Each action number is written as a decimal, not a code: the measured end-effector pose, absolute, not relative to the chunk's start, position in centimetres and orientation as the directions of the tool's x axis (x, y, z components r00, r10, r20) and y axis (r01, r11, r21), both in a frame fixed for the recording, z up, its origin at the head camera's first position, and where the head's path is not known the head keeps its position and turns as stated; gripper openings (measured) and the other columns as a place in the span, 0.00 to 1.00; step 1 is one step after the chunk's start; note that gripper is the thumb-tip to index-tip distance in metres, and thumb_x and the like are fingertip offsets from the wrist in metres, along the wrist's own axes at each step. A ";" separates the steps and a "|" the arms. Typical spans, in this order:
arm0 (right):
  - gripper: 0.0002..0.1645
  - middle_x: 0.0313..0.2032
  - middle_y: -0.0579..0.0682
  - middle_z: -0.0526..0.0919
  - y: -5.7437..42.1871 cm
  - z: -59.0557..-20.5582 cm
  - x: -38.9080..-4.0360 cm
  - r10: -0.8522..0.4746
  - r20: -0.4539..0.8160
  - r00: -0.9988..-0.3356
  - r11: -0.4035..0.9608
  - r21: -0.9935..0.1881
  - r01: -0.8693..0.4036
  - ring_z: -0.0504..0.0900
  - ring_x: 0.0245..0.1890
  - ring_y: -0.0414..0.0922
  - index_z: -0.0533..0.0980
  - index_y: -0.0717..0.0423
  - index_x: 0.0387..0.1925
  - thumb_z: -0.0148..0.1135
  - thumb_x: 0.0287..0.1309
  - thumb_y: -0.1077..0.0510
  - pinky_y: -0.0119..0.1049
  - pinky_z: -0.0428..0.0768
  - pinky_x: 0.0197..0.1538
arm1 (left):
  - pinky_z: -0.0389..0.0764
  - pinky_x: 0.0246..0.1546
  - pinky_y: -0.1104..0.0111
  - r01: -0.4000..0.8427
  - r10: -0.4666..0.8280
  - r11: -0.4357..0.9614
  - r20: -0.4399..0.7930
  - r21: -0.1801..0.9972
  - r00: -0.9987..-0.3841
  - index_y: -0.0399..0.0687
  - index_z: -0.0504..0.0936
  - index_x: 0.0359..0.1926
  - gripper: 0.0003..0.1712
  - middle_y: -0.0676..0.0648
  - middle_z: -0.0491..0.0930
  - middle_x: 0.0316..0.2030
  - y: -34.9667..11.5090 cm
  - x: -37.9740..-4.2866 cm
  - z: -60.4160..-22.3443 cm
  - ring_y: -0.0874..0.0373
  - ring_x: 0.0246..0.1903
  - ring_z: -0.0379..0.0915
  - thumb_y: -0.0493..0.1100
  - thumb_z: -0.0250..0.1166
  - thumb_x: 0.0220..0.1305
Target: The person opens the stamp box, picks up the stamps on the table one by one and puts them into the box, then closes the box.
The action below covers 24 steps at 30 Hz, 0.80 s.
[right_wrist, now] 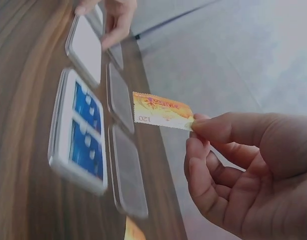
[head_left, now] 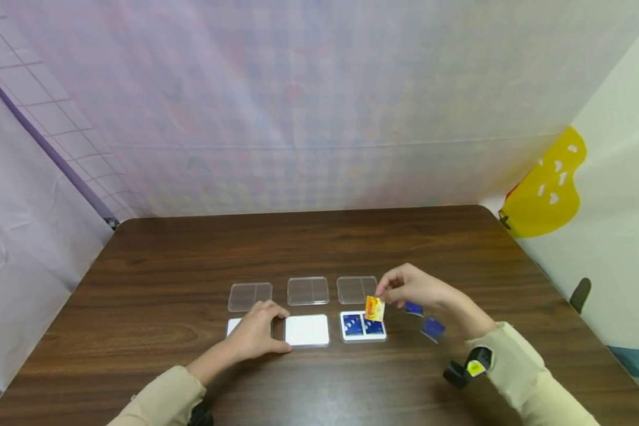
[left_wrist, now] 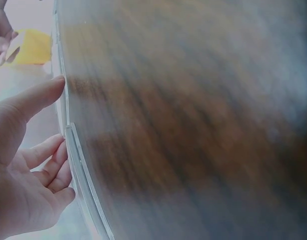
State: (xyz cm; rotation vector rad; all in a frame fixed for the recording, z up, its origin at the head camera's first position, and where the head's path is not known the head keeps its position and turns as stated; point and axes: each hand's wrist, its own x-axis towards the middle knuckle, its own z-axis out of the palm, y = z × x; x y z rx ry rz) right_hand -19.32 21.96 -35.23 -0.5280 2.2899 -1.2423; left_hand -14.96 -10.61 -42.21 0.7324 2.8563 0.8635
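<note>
My right hand [head_left: 409, 285] pinches an orange and yellow postage stamp [right_wrist: 162, 111] by one end, between thumb and fingertips. In the head view the stamp hangs over the right-hand shallow case [head_left: 363, 337], which holds two blue stamps [head_left: 353, 325] side by side. My left hand [head_left: 257, 332] grips the middle white case [head_left: 307, 330] at its left end, with thumb at the near corner and a finger at the far one. That case's white surface bears no stamp. Partly under the left hand lies another white case [head_left: 233, 325].
Three clear lids [head_left: 307, 291] lie in a row behind the cases. Two loose blue pieces [head_left: 433, 329] rest on the wooden table [head_left: 191, 254] under the right forearm. At the bottom of the right wrist view, part of an orange piece [right_wrist: 134, 230] shows. Curtains hang behind.
</note>
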 end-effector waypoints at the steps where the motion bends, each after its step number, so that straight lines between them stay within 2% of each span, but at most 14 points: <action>1: 0.08 0.27 0.50 0.79 21.4 -35.2 -19.5 -0.543 -0.222 -0.810 0.510 -0.853 -0.108 0.74 0.25 0.42 0.77 0.68 0.31 0.60 0.50 0.66 0.32 0.75 0.27 | 0.72 0.45 0.58 0.424 0.462 0.728 0.072 0.538 -0.884 0.39 0.77 0.45 0.34 0.46 0.75 0.41 -10.6 -15.0 -42.2 0.51 0.43 0.68 0.50 0.75 0.35; 6: 0.07 0.26 0.49 0.80 19.2 -35.5 -20.3 -0.577 -0.212 -0.789 0.512 -0.847 -0.147 0.75 0.27 0.44 0.77 0.66 0.31 0.60 0.51 0.65 0.33 0.75 0.28 | 0.72 0.45 0.58 0.417 0.454 0.733 0.068 0.537 -0.888 0.40 0.77 0.45 0.33 0.46 0.75 0.41 -10.6 -15.0 -42.2 0.51 0.44 0.68 0.50 0.75 0.35; 14: 0.07 0.23 0.45 0.77 16.0 -36.6 -20.9 -0.633 -0.194 -0.750 0.478 -0.860 -0.181 0.72 0.23 0.37 0.78 0.69 0.31 0.58 0.48 0.68 0.33 0.75 0.26 | 0.72 0.45 0.58 0.412 0.452 0.735 0.063 0.539 -0.890 0.40 0.78 0.44 0.33 0.46 0.75 0.40 -10.6 -15.1 -42.2 0.51 0.43 0.68 0.49 0.75 0.35; 24: 0.07 0.21 0.45 0.78 11.5 -38.1 -20.2 -0.622 -0.242 -0.745 0.443 -0.893 -0.079 0.72 0.21 0.38 0.78 0.70 0.31 0.58 0.47 0.70 0.27 0.72 0.25 | 0.72 0.44 0.59 0.415 0.454 0.725 0.072 0.550 -0.888 0.39 0.78 0.43 0.32 0.46 0.75 0.39 -10.5 -15.2 -42.2 0.52 0.42 0.68 0.49 0.76 0.35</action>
